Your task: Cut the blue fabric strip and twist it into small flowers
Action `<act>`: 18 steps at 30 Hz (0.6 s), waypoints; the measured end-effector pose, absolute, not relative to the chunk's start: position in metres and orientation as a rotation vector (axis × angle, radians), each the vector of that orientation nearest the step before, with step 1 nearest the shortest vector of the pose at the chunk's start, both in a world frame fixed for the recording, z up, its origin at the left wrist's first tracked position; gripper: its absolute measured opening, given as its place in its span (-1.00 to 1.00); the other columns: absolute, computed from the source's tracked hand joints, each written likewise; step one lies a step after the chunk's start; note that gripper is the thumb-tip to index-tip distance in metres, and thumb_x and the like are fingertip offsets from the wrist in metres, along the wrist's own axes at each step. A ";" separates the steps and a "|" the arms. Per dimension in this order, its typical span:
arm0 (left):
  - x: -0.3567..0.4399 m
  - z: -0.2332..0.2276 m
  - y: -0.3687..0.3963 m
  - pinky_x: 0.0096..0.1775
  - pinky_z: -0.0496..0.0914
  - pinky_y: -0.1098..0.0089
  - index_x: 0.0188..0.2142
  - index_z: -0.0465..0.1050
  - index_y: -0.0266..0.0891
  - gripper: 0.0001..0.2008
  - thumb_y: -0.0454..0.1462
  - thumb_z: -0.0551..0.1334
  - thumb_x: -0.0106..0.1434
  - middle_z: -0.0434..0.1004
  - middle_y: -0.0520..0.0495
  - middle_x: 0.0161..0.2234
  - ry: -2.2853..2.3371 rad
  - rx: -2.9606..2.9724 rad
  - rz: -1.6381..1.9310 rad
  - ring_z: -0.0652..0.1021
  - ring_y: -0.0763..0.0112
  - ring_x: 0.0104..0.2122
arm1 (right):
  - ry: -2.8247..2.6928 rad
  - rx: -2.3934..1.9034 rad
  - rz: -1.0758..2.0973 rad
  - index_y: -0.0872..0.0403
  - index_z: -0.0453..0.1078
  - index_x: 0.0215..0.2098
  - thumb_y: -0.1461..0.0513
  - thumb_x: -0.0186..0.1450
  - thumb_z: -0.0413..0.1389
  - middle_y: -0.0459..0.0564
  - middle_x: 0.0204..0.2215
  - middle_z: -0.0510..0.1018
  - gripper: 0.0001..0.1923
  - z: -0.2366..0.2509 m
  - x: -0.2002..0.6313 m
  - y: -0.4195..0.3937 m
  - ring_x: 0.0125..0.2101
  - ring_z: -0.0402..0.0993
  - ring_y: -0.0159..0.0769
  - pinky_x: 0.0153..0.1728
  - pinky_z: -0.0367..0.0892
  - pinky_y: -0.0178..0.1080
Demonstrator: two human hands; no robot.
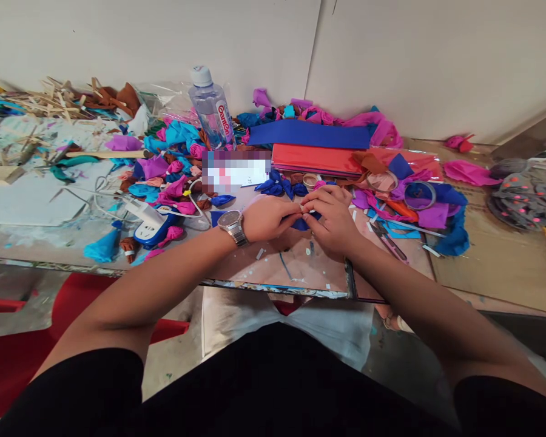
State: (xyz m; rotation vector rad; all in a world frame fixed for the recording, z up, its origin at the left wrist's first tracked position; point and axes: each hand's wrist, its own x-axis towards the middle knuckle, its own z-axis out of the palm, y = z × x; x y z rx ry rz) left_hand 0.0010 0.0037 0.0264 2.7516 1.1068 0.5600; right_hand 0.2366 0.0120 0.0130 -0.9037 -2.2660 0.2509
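Over the near middle of the table, my left hand [273, 218] and my right hand [331, 220] meet with thumbs and fingertips pinched together. Dark blue crepe paper [301, 224] shows just below and between the fingers; part of it is hidden by them. A watch sits on my left wrist, with another flat blue strip [216, 217] by it. Just beyond the hands lie several twisted blue paper pieces [275, 183] and a roll of tape [310, 181]. Behind them are a stack of red sheets [316, 159] and a long folded blue sheet [309, 133].
At the left are a phone [236, 172], a water bottle [212, 109], a power strip [152, 227] with a white cable, and green-handled pliers [79, 161]. A cutter knife [390, 241], tape rolls [419, 195] and colored scraps lie right. Wood sticks [57, 100] are piled far left.
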 end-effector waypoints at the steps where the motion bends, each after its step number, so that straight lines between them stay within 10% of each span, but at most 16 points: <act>1: 0.001 0.026 0.004 -0.32 0.24 0.29 -0.09 0.63 -0.17 -0.63 -0.14 0.05 0.60 0.73 -0.13 -0.26 1.102 2.749 0.564 0.64 0.25 -0.31 | -2.273 -0.906 0.248 -0.05 0.53 -0.19 0.23 0.48 0.15 0.02 0.00 0.70 -0.89 0.014 0.236 0.011 0.17 0.41 0.07 0.21 0.15 0.20; 18: 0.000 0.031 0.003 -0.22 0.34 0.28 -0.07 0.64 -0.17 -0.72 -0.18 0.17 0.42 0.73 -0.09 -0.28 1.115 2.515 0.606 0.64 0.25 -0.32 | -2.223 -0.905 0.229 -0.04 0.54 -0.17 0.21 0.43 0.22 0.03 -0.03 0.70 -0.95 0.009 0.237 0.014 0.11 0.43 0.07 0.17 0.17 0.17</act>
